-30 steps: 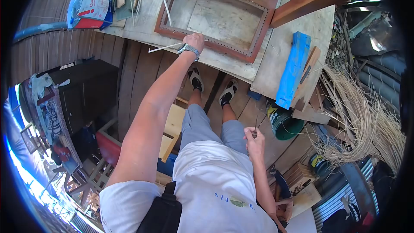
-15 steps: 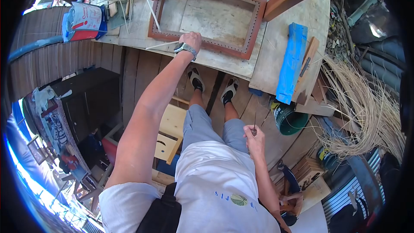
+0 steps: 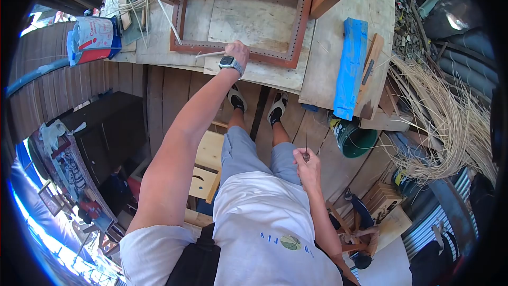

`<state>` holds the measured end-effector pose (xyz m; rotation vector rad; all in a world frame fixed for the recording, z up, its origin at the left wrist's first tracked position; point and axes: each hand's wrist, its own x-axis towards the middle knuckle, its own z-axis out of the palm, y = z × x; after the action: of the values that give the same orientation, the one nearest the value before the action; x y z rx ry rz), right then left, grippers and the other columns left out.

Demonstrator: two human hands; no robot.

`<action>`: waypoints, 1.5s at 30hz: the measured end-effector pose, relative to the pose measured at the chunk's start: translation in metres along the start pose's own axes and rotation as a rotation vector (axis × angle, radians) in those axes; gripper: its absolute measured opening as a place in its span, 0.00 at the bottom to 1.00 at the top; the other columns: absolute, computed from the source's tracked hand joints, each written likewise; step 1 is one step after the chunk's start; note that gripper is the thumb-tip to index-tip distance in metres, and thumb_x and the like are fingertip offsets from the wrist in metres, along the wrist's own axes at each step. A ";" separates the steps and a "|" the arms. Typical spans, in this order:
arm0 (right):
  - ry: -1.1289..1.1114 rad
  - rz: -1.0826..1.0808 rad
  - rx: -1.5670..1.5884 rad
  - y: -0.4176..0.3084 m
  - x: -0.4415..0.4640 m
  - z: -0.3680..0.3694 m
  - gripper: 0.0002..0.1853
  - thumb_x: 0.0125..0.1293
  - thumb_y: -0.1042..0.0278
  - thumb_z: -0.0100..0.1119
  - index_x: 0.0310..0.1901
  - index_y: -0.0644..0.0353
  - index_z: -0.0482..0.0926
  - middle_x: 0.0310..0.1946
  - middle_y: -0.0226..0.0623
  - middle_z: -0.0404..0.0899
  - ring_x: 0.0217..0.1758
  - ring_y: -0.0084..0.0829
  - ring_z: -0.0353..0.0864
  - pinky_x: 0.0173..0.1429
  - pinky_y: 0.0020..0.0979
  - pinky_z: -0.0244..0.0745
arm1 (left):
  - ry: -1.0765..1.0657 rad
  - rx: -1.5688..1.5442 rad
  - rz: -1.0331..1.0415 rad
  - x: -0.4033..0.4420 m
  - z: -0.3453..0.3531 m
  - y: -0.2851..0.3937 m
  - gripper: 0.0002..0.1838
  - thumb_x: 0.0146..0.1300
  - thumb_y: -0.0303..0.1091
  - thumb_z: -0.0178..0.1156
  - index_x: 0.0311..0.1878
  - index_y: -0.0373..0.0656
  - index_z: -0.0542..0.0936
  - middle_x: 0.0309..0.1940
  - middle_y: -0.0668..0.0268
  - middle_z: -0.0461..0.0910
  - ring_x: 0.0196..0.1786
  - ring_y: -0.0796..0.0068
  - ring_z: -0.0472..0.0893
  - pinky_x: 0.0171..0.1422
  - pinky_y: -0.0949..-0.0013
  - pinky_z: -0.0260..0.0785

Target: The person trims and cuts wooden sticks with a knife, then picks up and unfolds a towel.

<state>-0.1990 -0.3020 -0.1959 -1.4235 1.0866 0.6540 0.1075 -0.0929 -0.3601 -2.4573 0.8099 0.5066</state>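
Note:
My left hand, with a watch on its wrist, is closed at the near rail of a brown wooden frame lined with small holes. A short pale cane strip sticks out leftward from its fingers, most of which are hidden. Another length of pale cane slants down to the frame's near-left corner. Down by my thigh, my right hand grips the dark handle of an awl, its thin metal shaft pointing away from me.
The frame lies on a wooden table. A blue-wrapped bundle and a wood piece lie to its right. Loose cane and a green bucket stand right. A printed bag and coiled cane sit left.
The short cane strip in my left hand now sticks out less far to the left. My right hand still holds the awl, whose shaft points a little more upright. The view has shifted slightly.

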 end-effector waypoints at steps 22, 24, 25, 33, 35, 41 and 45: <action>-0.215 -0.412 -0.625 -0.063 0.067 0.081 0.30 0.78 0.56 0.47 0.75 0.63 0.61 0.64 0.61 0.73 0.67 0.58 0.73 0.66 0.48 0.71 | -0.017 -1.808 -0.637 -0.110 0.131 -0.032 0.11 0.72 0.37 0.58 0.47 0.41 0.84 0.33 0.65 0.88 0.34 0.77 0.82 0.44 0.69 0.76; -0.208 -0.540 -0.686 -0.063 0.095 0.106 0.25 0.79 0.58 0.46 0.72 0.60 0.65 0.59 0.60 0.77 0.62 0.61 0.75 0.63 0.49 0.72 | -0.070 -2.075 -0.660 -0.116 0.149 -0.024 0.13 0.72 0.36 0.57 0.49 0.37 0.83 0.32 0.69 0.88 0.34 0.81 0.79 0.45 0.72 0.74; -0.209 -0.583 -0.720 -0.067 0.105 0.119 0.23 0.79 0.58 0.45 0.70 0.59 0.67 0.58 0.59 0.78 0.61 0.61 0.76 0.62 0.50 0.72 | -0.089 -2.080 -0.652 -0.116 0.156 -0.020 0.11 0.73 0.36 0.56 0.48 0.40 0.83 0.33 0.69 0.87 0.34 0.81 0.79 0.44 0.73 0.74; -0.195 -0.885 -0.878 -0.061 0.169 0.179 0.21 0.79 0.60 0.44 0.68 0.58 0.68 0.51 0.59 0.78 0.56 0.62 0.76 0.60 0.54 0.71 | -0.002 -1.592 -0.850 -0.114 0.162 -0.017 0.18 0.66 0.48 0.61 0.36 0.41 0.85 0.27 0.62 0.85 0.36 0.72 0.84 0.43 0.64 0.74; -0.197 -0.882 -0.903 -0.061 0.178 0.185 0.23 0.79 0.61 0.44 0.72 0.55 0.64 0.50 0.59 0.78 0.54 0.62 0.77 0.59 0.54 0.72 | 0.045 -1.547 -0.851 -0.111 0.160 -0.021 0.19 0.65 0.50 0.62 0.35 0.40 0.85 0.26 0.61 0.84 0.35 0.71 0.85 0.42 0.63 0.74; -0.317 -0.759 -1.132 -0.086 0.189 0.213 0.30 0.80 0.63 0.44 0.80 0.42 0.50 0.46 0.58 0.78 0.50 0.59 0.78 0.58 0.53 0.71 | 0.174 -1.550 -0.848 -0.109 0.180 -0.011 0.20 0.64 0.52 0.64 0.36 0.42 0.85 0.24 0.62 0.84 0.30 0.66 0.85 0.40 0.62 0.75; -0.288 -0.924 -1.216 -0.075 0.208 0.225 0.33 0.78 0.65 0.47 0.80 0.41 0.50 0.36 0.55 0.76 0.39 0.58 0.81 0.46 0.53 0.79 | 0.180 -1.680 -0.893 -0.112 0.171 -0.007 0.18 0.65 0.50 0.64 0.38 0.43 0.85 0.25 0.64 0.86 0.31 0.65 0.86 0.41 0.62 0.76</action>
<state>-0.0016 -0.1430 -0.3844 -2.4678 -0.4103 0.7920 -0.0046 0.0578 -0.4409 -3.8023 -1.3181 0.7163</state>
